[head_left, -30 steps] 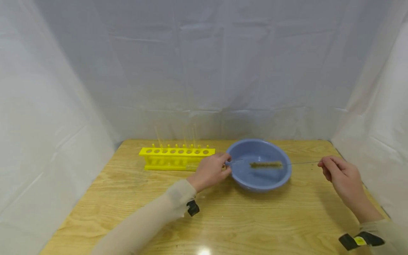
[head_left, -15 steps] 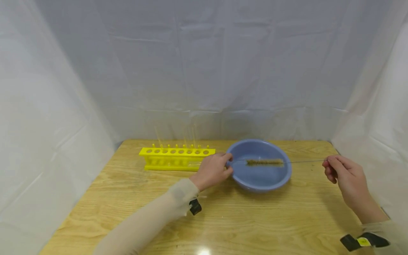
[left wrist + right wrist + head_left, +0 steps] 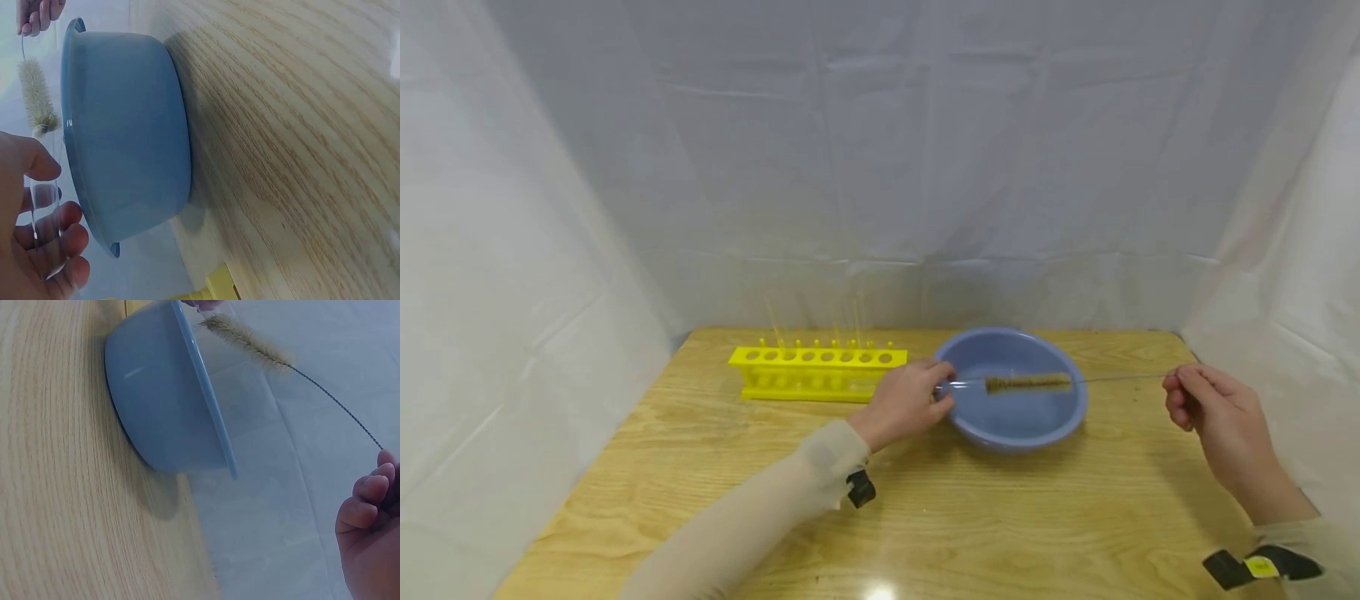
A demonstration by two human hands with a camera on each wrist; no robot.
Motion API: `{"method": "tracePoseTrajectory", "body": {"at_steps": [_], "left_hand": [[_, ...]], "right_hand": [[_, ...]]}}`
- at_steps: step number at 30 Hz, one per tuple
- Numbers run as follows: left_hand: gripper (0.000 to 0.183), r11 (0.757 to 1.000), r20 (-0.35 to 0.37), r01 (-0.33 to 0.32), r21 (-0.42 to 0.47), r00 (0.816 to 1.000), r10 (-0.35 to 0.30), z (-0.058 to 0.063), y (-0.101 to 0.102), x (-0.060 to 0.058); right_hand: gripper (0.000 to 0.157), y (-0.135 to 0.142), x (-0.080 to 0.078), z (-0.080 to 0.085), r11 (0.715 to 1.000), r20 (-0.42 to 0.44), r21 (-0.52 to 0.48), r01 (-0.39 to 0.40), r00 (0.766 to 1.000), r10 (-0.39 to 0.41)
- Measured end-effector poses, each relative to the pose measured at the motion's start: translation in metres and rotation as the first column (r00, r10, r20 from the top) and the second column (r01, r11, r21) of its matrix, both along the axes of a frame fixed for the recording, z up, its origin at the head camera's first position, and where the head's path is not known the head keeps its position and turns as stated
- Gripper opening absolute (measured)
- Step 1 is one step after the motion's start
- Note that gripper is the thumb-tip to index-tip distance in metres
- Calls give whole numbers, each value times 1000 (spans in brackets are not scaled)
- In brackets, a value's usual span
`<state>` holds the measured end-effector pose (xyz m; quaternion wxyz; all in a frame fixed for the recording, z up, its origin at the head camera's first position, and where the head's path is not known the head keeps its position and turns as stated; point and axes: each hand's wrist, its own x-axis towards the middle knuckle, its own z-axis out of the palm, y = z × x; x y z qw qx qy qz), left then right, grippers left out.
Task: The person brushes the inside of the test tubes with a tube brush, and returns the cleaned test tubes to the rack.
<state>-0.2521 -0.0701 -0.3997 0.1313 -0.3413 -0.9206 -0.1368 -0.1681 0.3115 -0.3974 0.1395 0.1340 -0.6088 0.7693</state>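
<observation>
My left hand (image 3: 904, 406) grips a clear glass test tube (image 3: 47, 219) lying nearly level at the left rim of a blue basin (image 3: 1015, 425). Its mouth points right, over the basin. A test tube brush (image 3: 1028, 382) with tan bristles has its tip right at that mouth, and the bristles lie outside the glass. My right hand (image 3: 1221, 425), to the right of the basin, pinches the end of the brush's twisted wire handle (image 3: 337, 403). In the right wrist view the wire bows slightly between hand and bristles.
Left of the basin stands a yellow test tube rack (image 3: 817, 358) with several thin clear tubes or rods rising behind its top. The wooden table (image 3: 970, 525) is bounded by white sheeting (image 3: 880, 167) at the back and both sides.
My right hand has drawn slightly to the right with the brush handle. My left hand has shifted a little right with the test tube. Basin and rack have stayed put.
</observation>
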Motion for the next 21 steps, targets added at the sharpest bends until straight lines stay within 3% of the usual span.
{"method": "tracePoseTrajectory", "body": {"at_steps": [5, 13, 21], "left_hand": [[28, 999, 41, 48, 15, 998, -49, 1, 1, 1], [26, 990, 44, 135, 50, 990, -137, 1, 2, 2], [26, 987, 21, 154, 51, 988, -155, 1, 5, 3]], "right_hand": [[24, 2, 2, 0, 997, -19, -53, -55, 998, 54], [26, 7, 1, -3, 982, -9, -124, -139, 990, 139], [26, 6, -1, -6, 986, 33, -36, -162, 986, 163]]}}
